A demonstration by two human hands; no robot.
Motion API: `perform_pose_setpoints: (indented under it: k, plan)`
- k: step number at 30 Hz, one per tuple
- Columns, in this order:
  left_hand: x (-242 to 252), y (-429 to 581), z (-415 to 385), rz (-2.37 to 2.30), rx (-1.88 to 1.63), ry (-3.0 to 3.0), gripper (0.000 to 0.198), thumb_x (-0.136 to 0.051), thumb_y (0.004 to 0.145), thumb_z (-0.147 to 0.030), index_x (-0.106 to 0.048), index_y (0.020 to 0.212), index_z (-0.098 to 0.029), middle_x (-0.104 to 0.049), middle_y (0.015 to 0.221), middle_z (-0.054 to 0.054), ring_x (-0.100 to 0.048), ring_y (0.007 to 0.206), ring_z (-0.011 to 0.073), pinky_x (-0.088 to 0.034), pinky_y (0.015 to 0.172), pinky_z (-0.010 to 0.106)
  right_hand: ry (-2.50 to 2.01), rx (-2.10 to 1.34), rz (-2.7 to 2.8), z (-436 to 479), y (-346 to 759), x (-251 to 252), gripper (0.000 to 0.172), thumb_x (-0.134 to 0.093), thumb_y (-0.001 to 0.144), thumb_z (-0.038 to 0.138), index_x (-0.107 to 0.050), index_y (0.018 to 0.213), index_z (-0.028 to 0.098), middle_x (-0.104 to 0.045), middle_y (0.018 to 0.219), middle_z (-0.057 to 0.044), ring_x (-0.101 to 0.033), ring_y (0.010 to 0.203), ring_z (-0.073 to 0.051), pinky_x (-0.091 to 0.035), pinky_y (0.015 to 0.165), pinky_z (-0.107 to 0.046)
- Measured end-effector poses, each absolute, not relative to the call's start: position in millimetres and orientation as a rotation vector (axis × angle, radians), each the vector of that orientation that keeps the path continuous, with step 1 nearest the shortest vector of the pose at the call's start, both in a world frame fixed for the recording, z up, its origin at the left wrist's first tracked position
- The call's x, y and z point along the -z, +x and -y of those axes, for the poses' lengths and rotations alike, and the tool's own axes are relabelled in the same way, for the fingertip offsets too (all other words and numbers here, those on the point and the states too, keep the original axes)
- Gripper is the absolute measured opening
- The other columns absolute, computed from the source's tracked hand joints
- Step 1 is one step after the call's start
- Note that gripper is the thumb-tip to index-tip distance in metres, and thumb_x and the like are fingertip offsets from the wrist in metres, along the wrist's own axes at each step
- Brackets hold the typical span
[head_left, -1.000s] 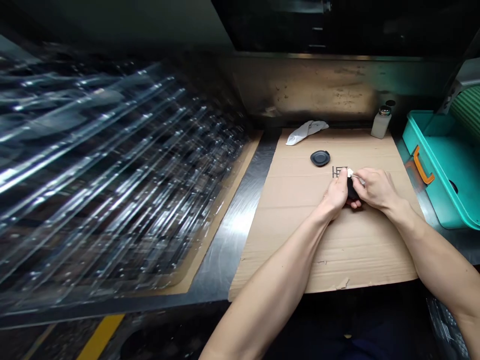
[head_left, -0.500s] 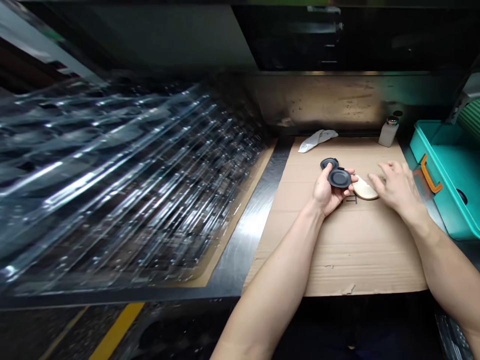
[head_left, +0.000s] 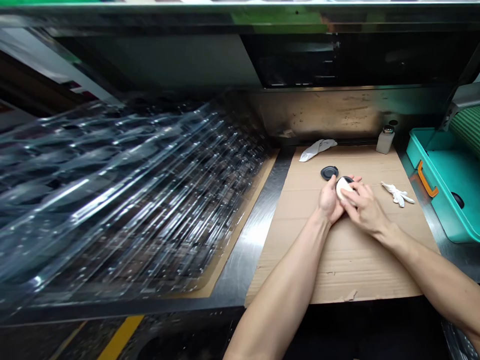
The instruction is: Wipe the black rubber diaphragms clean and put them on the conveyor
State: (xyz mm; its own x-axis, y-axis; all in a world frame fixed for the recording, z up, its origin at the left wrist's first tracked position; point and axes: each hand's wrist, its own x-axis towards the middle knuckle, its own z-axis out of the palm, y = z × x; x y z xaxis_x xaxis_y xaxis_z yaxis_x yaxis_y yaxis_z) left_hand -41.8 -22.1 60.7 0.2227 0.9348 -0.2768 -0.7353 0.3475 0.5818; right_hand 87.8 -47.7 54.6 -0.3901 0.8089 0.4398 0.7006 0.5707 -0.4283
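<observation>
My left hand is closed around a small black round dish-like piece, which shows only as a dark rim. Against its face lies a white rounded pad, pressed there by the closed fingers of my right hand. The pad's underside is hidden. Just beyond my left fingertips a second black round piece with a small tab rests on the cardboard sheet.
Stacked clear plastic trays fill the left side. A white cloth and a metal-topped bottle stand at the back. A white glove lies right of my hands, beside a teal bin with an orange handle.
My right hand has moved left and picked the white pad off the cardboard. The pad now covers the black piece in my left hand. The glove has come into view.
</observation>
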Motion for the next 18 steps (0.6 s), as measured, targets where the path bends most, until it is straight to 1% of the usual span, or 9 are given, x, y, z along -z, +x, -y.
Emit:
perform_pose_setpoints:
  k: [3, 6, 7, 10, 11, 14, 17, 18]
  plan:
    - [-59.6, -37.7, 24.3, -0.642, -1.196, 0.348, 0.045, -0.033, 0.107, -0.038, -0.068, 0.112, -0.009, -0.075, 0.113, 0.017, -0.071, 0.113, 0.0255, -0.054, 0.106, 0.040, -1.355, -0.159, 2.128, 49.9, 85.5, -58.4, 0.041, -0.043, 0.102, 0.032, -0.072, 0.127, 0.018, -0.061, 0.131, -0.017, -0.052, 0.110, -0.030, -0.044, 0.100, -0.044]
    - [-58.1, -36.4, 24.8, -0.629, -1.182, 0.324, 0.045, -0.033, 0.107, -0.038, -0.068, 0.109, -0.010, -0.076, 0.111, 0.017, -0.071, 0.115, 0.0263, -0.053, 0.108, 0.043, -1.347, -0.159, 2.198, 51.5, 84.4, -62.4, 0.044, -0.041, 0.103, 0.032, -0.071, 0.131, 0.018, -0.059, 0.136, -0.017, -0.050, 0.111, -0.030, -0.043, 0.098, -0.042]
    - [-57.3, -36.4, 24.6, -0.623, -1.186, 0.321, 0.045, -0.033, 0.108, -0.038, -0.068, 0.107, -0.009, -0.076, 0.109, 0.017, -0.071, 0.115, 0.0264, -0.053, 0.109, 0.043, -1.378, -0.157, 2.204, 52.2, 83.2, -63.4, 0.043, -0.041, 0.103, 0.032, -0.071, 0.131, 0.018, -0.060, 0.135, -0.017, -0.050, 0.111, -0.030, -0.043, 0.097, -0.042]
    - [-54.7, -37.3, 23.2, -0.622, -1.189, 0.309, 0.044, -0.032, 0.108, -0.033, -0.068, 0.102, -0.009, -0.076, 0.106, 0.018, -0.071, 0.115, 0.0262, -0.053, 0.108, 0.042, -1.477, -0.150, 2.207, 53.1, 79.3, -63.6, 0.041, -0.042, 0.102, 0.030, -0.074, 0.124, 0.017, -0.064, 0.123, -0.017, -0.051, 0.105, -0.030, -0.043, 0.095, -0.042]
    - [-53.9, -38.2, 22.7, -0.620, -1.175, 0.303, 0.044, -0.032, 0.108, -0.034, -0.068, 0.102, -0.008, -0.076, 0.107, 0.019, -0.071, 0.116, 0.0266, -0.054, 0.108, 0.043, -1.451, -0.146, 2.233, 52.4, 79.3, -62.8, 0.040, -0.042, 0.102, 0.031, -0.074, 0.123, 0.018, -0.064, 0.123, -0.017, -0.051, 0.106, -0.030, -0.043, 0.096, -0.042]
    - [-52.5, -44.3, 21.2, -0.642, -1.148, 0.285, 0.043, -0.034, 0.107, -0.035, -0.067, 0.106, -0.008, -0.075, 0.112, 0.020, -0.072, 0.114, 0.0276, -0.058, 0.101, 0.042, -1.412, -0.112, 2.286, 44.0, 89.0, -58.6, 0.038, -0.044, 0.103, 0.032, -0.073, 0.125, 0.021, -0.064, 0.127, -0.015, -0.051, 0.107, -0.029, -0.043, 0.094, -0.040]
    - [-53.8, -55.6, 20.7, -0.644, -1.140, 0.254, 0.045, -0.033, 0.107, -0.035, -0.064, 0.119, -0.005, -0.073, 0.119, 0.022, -0.073, 0.113, 0.0281, -0.062, 0.094, 0.039, -1.603, -0.063, 2.195, 29.7, 110.6, -54.4, 0.038, -0.042, 0.103, 0.031, -0.074, 0.120, 0.018, -0.067, 0.119, -0.016, -0.052, 0.103, -0.029, -0.041, 0.096, -0.040]
    - [-54.8, -59.7, 20.7, -0.630, -1.126, 0.236, 0.047, -0.032, 0.107, -0.036, -0.062, 0.125, -0.005, -0.072, 0.121, 0.023, -0.073, 0.113, 0.0284, -0.063, 0.092, 0.038, -1.632, -0.053, 2.162, 25.8, 117.4, -53.1, 0.038, -0.042, 0.103, 0.031, -0.074, 0.119, 0.018, -0.067, 0.119, -0.016, -0.053, 0.103, -0.029, -0.040, 0.097, -0.040]
